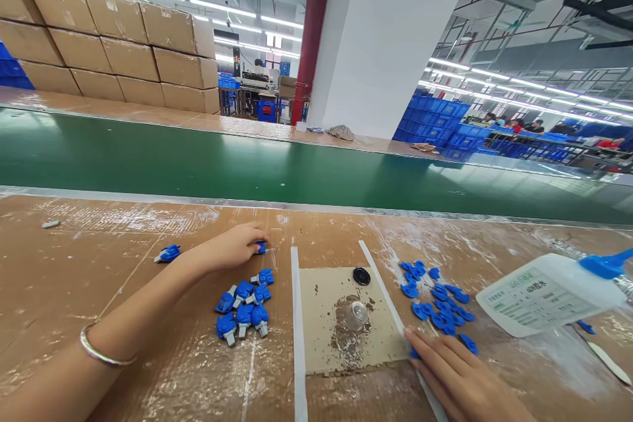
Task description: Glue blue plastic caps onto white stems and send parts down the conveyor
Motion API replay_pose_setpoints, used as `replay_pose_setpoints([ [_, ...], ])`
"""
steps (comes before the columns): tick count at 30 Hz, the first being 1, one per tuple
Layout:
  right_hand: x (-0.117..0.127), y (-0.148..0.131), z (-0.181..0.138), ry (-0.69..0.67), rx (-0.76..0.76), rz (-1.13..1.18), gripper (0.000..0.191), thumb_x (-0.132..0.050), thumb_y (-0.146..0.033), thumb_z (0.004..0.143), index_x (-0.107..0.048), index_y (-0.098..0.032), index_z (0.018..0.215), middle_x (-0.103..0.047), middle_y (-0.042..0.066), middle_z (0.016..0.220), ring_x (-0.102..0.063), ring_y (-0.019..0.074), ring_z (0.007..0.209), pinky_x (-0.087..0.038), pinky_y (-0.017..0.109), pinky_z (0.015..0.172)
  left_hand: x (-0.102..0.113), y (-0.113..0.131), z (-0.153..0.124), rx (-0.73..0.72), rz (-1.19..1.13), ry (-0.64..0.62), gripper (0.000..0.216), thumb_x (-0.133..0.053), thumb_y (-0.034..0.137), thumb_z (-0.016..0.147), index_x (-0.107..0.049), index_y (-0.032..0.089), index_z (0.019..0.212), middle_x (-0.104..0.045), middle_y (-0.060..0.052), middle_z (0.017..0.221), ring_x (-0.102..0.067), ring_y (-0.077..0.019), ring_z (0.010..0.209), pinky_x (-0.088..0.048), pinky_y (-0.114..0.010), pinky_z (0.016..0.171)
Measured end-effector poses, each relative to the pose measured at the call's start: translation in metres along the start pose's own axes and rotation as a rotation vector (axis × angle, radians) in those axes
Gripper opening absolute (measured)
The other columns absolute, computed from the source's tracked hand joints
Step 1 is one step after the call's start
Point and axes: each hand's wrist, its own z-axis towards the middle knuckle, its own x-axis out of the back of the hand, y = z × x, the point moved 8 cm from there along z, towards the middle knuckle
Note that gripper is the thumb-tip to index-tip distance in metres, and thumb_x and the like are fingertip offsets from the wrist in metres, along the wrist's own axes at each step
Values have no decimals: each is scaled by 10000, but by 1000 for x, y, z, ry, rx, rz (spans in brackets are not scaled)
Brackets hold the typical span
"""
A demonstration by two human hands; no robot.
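Note:
Over on the left, my left hand has its fingers closed on a blue plastic part at the tabletop. Just below it lies a cluster of blue parts with grey ends, and one more such part rests beyond my forearm. My right hand is low beside the beige board, its fingers together and a small blue piece at their tips; the thumb is hidden. A scatter of small flat blue pieces lies just above that hand.
On the board are a small clear cup amid wet smears and a black round cap. White tape strips flank it. A white squeeze bottle lies at right. A green conveyor belt crosses behind; stacked cartons stand beyond.

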Motion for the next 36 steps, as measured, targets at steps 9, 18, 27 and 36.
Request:
replay_pose_setpoints([
  [9, 9, 2, 74, 73, -143, 262, 382, -355, -216, 1019, -395, -91, 1377, -717, 82, 986, -634, 231, 904, -529, 364, 743, -4, -6, 2, 29, 111, 19, 344, -503, 142, 803, -675, 147, 1101, -608, -133, 1056, -623, -274, 989, -491, -373, 876],
  [18, 0, -7, 84, 29, -87, 260, 386, -364, -170, 1009, -388, -67, 1380, -712, 71, 900, -598, 244, 892, -472, 374, 726, 4, 0, 1, 15, 26, 91, 326, -446, 159, 828, -662, 136, 1071, -642, -143, 1091, -605, -281, 1024, -460, -401, 911],
  [27, -18, 2, 65, 46, -318, 447, 455, -466, -229, 987, -360, -231, 1430, -691, 26, 1082, -570, 225, 950, -481, 378, 815, 18, 52, -12, -18, -400, 167, 395, -492, 272, 845, -559, 183, 1224, -680, -71, 1110, -627, -198, 976, -491, -356, 885],
  [36, -23, 6, 61, 64, -456, 548, 433, -503, -250, 960, -451, -312, 1385, -678, 49, 1039, -614, 224, 917, -531, 399, 780, -14, 97, -21, -30, -956, -8, 415, -585, 227, 789, -551, 200, 1202, -612, -49, 1057, -615, -174, 915, -458, -367, 894],
])
